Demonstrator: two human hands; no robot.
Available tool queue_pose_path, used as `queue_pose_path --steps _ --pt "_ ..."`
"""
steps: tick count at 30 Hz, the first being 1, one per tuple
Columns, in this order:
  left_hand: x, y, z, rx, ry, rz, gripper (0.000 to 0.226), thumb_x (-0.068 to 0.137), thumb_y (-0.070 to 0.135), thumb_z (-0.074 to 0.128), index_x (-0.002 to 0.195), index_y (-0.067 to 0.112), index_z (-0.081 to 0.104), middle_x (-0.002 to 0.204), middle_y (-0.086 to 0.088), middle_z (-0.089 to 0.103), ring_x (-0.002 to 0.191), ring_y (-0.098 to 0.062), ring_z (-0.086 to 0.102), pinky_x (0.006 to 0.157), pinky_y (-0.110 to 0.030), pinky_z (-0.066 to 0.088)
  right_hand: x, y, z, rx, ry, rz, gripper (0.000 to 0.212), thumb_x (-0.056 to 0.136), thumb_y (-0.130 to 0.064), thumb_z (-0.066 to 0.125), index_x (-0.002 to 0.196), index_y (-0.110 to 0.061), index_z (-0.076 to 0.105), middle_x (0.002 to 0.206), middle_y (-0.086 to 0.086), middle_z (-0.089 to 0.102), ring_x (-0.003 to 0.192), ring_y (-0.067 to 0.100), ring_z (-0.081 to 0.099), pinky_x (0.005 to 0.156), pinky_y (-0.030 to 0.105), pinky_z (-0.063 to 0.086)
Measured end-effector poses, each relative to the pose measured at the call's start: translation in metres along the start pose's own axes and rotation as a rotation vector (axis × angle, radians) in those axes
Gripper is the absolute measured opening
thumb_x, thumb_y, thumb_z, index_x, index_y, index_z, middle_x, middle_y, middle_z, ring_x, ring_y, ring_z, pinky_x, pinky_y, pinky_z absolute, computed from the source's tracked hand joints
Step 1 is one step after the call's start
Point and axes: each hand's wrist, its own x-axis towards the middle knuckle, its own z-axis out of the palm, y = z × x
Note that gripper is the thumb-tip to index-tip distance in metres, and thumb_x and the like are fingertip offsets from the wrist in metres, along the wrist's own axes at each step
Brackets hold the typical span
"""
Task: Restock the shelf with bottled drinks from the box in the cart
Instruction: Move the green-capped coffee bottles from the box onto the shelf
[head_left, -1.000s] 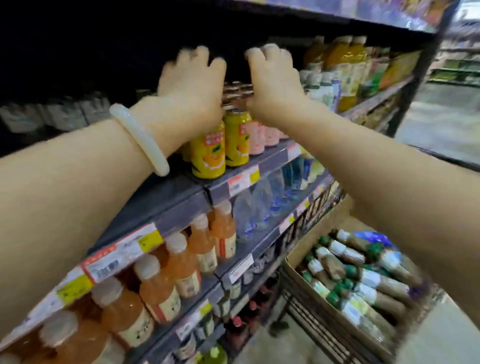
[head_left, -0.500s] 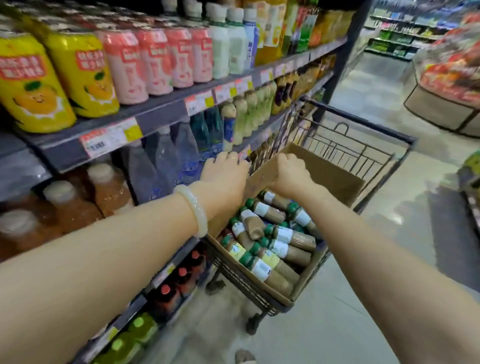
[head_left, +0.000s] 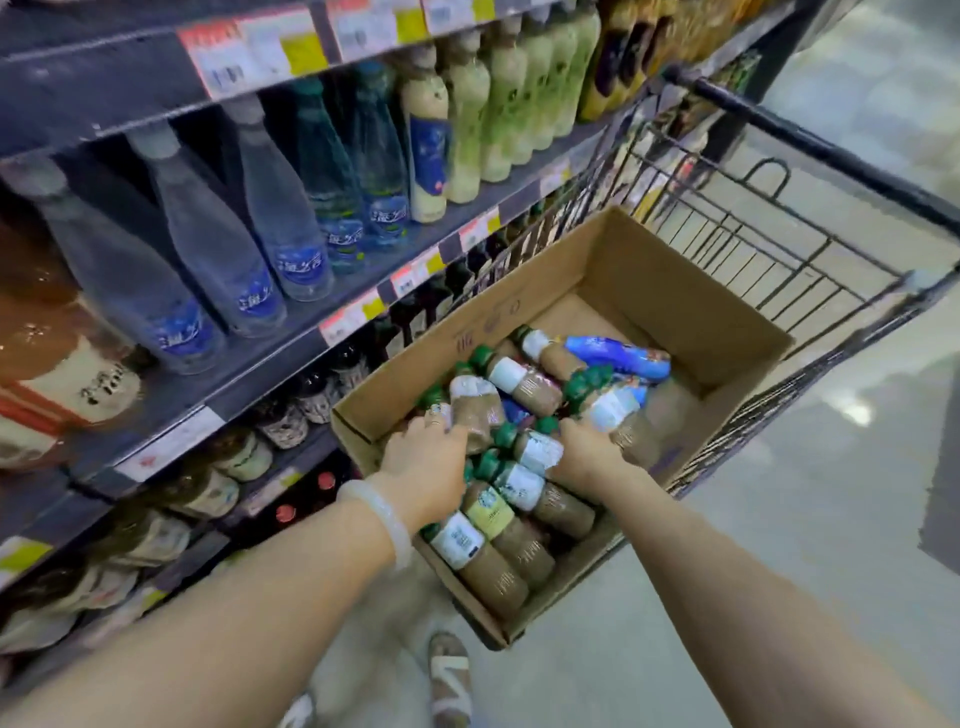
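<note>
Both hands are inside the cardboard box (head_left: 691, 291) in the cart (head_left: 810, 156). Left hand (head_left: 426, 462) grips a brown bottle (head_left: 475, 410) near the box's left wall. Right hand (head_left: 587, 454) curls around a green-capped bottle (head_left: 613, 410) at the box's centre. Shelf (head_left: 291, 358) stands beside the cart's left edge.

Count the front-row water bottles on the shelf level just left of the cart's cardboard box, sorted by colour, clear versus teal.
Clear plastic water bottles with grey caps and blue labels: 3
Teal plastic water bottles with blue labels: 2
Total: 5
</note>
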Motion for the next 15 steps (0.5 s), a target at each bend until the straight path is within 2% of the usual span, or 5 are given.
queue_pose_path --steps 2,6,8,12,15 --pt "0.009 0.002 0.011 -0.033 -0.042 -0.015 0.051 0.088 0.034 0.056 0.13 0.012 0.037 0.136 -0.011 0.038 0.128 -0.031 0.034 0.098 -0.042 0.038 0.016 0.01 0.015 -0.006 -0.037 0.011 0.042 0.077 -0.029 0.064 0.11 -0.011 0.045 0.117 0.015 0.051 0.113 0.036 0.051 0.09 0.043 0.046" --pt "0.025 0.001 0.032 -0.063 -0.097 -0.036 0.055 0.087 0.035 0.057 0.132 0.012 0.037 0.137 -0.01 0.038 0.128 -0.03 0.036 0.101 -0.04 0.038 0.043 0.019 0.033 -0.029 -0.093 0.006 0.049 0.076 -0.022 0.063 0.119 -0.012 0.042 0.121 0.014 0.049 0.115 0.036 0.05 0.095 0.045 0.044" --pt "0.033 -0.001 0.038 -0.089 -0.1 -0.04 0.057 0.087 0.035 0.057 0.135 0.012 0.036 0.138 -0.01 0.039 0.127 -0.03 0.037 0.103 -0.039 0.037 0.054 0.022 0.039 -0.017 -0.112 -0.009 0.046 0.077 -0.023 0.061 0.117 -0.011 0.042 0.118 0.014 0.052 0.112 0.036 0.052 0.093 0.045 0.045" --pt "0.04 0.001 0.043 -0.201 -0.11 -0.041 0.051 0.089 0.032 0.055 0.133 0.01 0.04 0.133 -0.012 0.043 0.123 -0.031 0.041 0.101 -0.04 0.039 0.064 0.028 0.042 0.027 -0.117 -0.056 0.041 0.073 -0.036 0.065 0.102 -0.012 0.05 0.105 0.012 0.061 0.096 0.031 0.059 0.08 0.038 0.049" --pt "0.042 0.005 0.042 -0.356 -0.121 -0.074 0.051 0.089 0.034 0.056 0.132 0.01 0.043 0.133 -0.012 0.047 0.121 -0.029 0.046 0.099 -0.033 0.04 0.053 0.023 0.025 0.104 -0.071 -0.062 0.043 0.071 -0.03 0.07 0.104 -0.01 0.051 0.098 0.007 0.059 0.093 0.028 0.057 0.072 0.033 0.044"
